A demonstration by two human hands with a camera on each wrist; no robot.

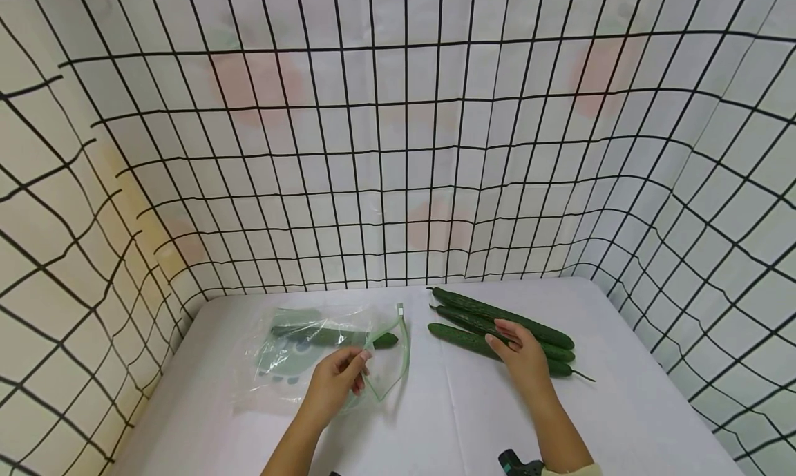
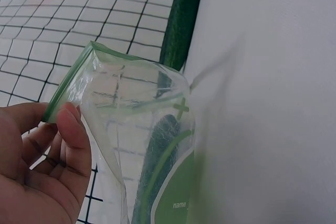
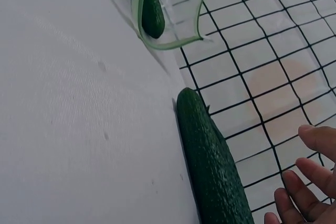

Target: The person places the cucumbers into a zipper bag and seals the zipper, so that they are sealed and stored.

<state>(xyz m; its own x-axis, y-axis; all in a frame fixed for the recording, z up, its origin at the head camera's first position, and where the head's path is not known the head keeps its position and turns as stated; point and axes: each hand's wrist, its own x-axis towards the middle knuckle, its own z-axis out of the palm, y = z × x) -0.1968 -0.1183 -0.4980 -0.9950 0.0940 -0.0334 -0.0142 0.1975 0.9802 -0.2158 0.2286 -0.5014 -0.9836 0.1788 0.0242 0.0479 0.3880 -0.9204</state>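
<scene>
My left hand (image 1: 336, 379) pinches the green-edged rim of a clear zip bag (image 1: 290, 383), whose mouth gapes to the right. Inside the bag lies one cucumber (image 1: 323, 336), its tip near the opening. In the left wrist view thumb and finger hold the bag's green zip edge (image 2: 71, 82). My right hand (image 1: 524, 357) hovers over several cucumbers (image 1: 463, 338) on the right, fingers spread and nothing held. From the right wrist, the nearest cucumber (image 3: 210, 161) lies beside the hand, apart from its fingers.
A white-covered table (image 1: 429, 427) carries everything. Black wire mesh (image 1: 407, 148) encloses the back and both sides, with pale cloth behind it. A dark device (image 1: 519, 464) sits by the right wrist at the lower edge.
</scene>
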